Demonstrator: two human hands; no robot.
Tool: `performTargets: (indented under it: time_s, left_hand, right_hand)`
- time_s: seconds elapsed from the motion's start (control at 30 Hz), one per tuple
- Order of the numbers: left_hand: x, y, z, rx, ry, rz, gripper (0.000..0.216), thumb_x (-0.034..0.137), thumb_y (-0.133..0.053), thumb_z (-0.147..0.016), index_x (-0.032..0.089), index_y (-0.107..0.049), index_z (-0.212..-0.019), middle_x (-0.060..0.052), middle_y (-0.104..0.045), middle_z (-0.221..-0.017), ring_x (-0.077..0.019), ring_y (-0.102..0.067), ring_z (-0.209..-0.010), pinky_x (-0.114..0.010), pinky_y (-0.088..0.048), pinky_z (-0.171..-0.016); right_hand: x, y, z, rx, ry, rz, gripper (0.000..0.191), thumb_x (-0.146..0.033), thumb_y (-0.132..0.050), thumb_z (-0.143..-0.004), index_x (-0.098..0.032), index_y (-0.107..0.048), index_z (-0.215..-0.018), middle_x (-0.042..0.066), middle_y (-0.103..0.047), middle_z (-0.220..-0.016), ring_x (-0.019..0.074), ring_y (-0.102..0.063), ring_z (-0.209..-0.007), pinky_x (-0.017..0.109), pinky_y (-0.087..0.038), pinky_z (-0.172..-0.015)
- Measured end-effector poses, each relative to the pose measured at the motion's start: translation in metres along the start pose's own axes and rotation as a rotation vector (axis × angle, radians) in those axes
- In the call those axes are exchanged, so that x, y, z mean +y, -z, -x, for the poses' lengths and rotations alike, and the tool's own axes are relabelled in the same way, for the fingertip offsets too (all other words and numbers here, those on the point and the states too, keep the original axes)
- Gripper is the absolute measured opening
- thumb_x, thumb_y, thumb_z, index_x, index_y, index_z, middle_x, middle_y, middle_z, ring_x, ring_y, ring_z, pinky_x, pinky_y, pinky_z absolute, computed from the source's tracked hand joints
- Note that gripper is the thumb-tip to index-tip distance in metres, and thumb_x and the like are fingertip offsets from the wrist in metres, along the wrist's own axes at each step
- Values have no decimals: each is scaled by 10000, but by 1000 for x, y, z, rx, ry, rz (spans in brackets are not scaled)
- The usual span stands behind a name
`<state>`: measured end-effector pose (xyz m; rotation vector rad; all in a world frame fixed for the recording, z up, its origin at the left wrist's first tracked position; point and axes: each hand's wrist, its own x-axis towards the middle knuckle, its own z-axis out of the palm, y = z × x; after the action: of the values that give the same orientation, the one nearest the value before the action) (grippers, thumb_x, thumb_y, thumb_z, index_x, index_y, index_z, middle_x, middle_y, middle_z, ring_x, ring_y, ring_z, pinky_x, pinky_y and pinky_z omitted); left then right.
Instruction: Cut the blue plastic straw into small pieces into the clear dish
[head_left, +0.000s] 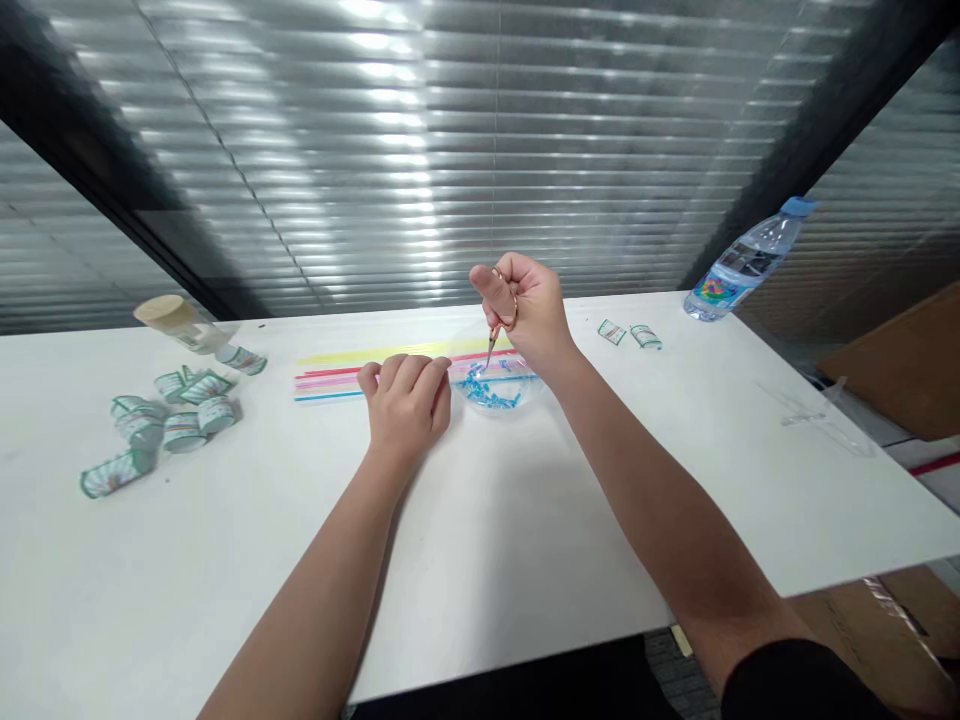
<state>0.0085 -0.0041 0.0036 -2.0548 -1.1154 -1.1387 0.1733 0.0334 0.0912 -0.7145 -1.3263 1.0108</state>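
My right hand (536, 310) grips a small pair of scissors (493, 345) with rose-gold handles, fingers in the loops. The blades point down over a clear plastic bowl (501, 408). Small cut blue pieces (480, 388) lie in the bowl. Just left of its rim is my left hand (409, 395), fingers curled and closed over the long thin straws; what they hold, if anything, is hidden. Yellow straws (352, 355), red straws (319, 374) and a blue straw (330, 396) lie side by side across the table, running behind the left hand and the bowl.
Several curled, green-edged printed strips (184, 430) lie at the left near a tan-lidded container (169, 315). Two similar pieces (645, 336) are right of the bowl. A water bottle (739, 270) stands at the back right; clear plastic (821, 425) lies by the right edge of the white table (465, 560).
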Motion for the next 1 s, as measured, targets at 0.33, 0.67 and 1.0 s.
performTargets:
  time_s: [0.33,0.67,1.0]
  left_hand:
    - [-1,-1,2,-39,44,35,145,153,-550,-830,232,-629,-922,-10,-646,-734,-195,-546,-759,-381,-241,-771]
    - [0,1,0,-30,2,38,150,147,-552,-832,230,-624,-934,-7,-653,-727,-193,-554,-760,-380,-249,-772]
    - [1,1,0,-24,-14,28,144,143,-557,-835,228,-615,-935,-3,-653,-719,-191,-554,-750,-382,-251,-763]
  right_hand:
    - [-7,4,0,-25,57,19,477,-597,-679,-703,-222,-388,-660,-68,-361,-552,51,-371,-494,197,-299,-417]
    - [5,-3,3,-89,24,15,490,-603,-670,-711,-218,-372,-653,-79,-322,-531,43,-329,-483,200,-299,-444]
    - [1,-5,6,-92,-30,4,497,-560,-738,-661,-216,-379,-642,-98,-355,-480,35,-324,-457,199,-337,-457]
